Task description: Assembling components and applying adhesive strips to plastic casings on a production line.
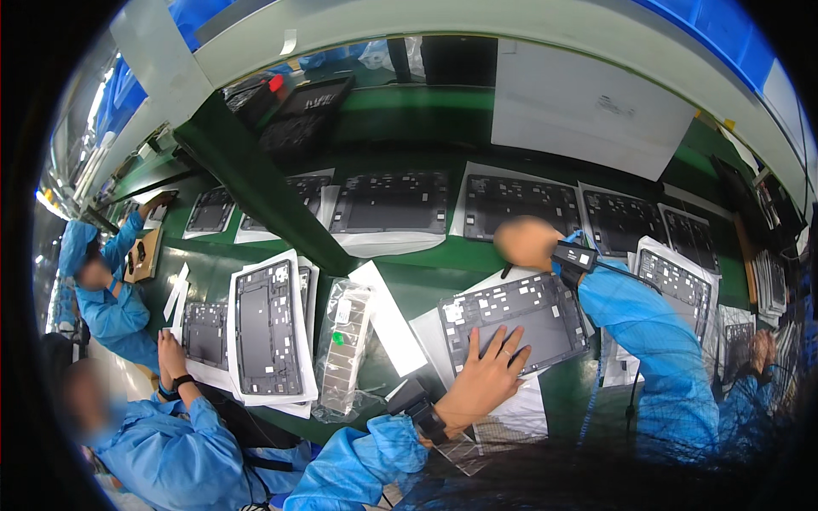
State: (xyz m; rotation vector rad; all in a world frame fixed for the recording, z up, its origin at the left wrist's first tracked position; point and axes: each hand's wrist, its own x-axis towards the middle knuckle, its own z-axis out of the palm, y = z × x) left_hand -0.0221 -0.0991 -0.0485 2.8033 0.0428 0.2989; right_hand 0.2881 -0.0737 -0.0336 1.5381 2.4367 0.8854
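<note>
A dark grey tablet back panel (pixel 520 319) with small white stickers lies on white sheets in front of me. My left hand (pixel 490 375) rests flat on its near edge, fingers spread and holding nothing. A black wrist device (pixel 426 413) sits at the cuff of my blue sleeve. My right hand (pixel 527 243) reaches past the panel's far edge toward the back row of panels. It is too blurred to show its fingers. Behind it, a black wrist unit (pixel 575 255) has a cable running off it.
More dark panels on white sheets (pixel 392 203) line the green belt at the back. A clear bag of parts (pixel 345 345) and an upright panel (pixel 266 328) lie to the left. A green beam (pixel 256 192) crosses diagonally. Co-workers in blue (pixel 170 451) sit at left.
</note>
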